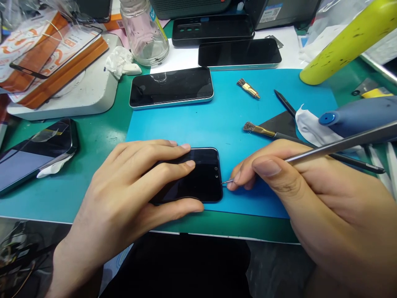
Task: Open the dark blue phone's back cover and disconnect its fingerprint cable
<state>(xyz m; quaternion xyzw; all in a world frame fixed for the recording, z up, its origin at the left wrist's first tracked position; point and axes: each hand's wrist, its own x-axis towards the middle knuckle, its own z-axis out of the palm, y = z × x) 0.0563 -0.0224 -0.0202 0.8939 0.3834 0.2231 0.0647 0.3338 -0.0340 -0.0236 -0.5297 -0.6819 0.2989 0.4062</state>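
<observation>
Pressing our left hand [136, 186] flat, fingers spread, on the black glass smartphone [198, 176] lying on the blue mat [223, 120], our right hand [297, 186] pinches thin metal tweezers [335, 147] at its edge.

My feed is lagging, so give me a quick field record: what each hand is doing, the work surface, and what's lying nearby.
left hand: left hand pressed flat on a dark smartphone
right hand: right hand, grip closed on a metal tool, tip at the phone's right edge
surface: blue mat on a green bench
nearby: two brushes, two more phones, glass jar
</observation>
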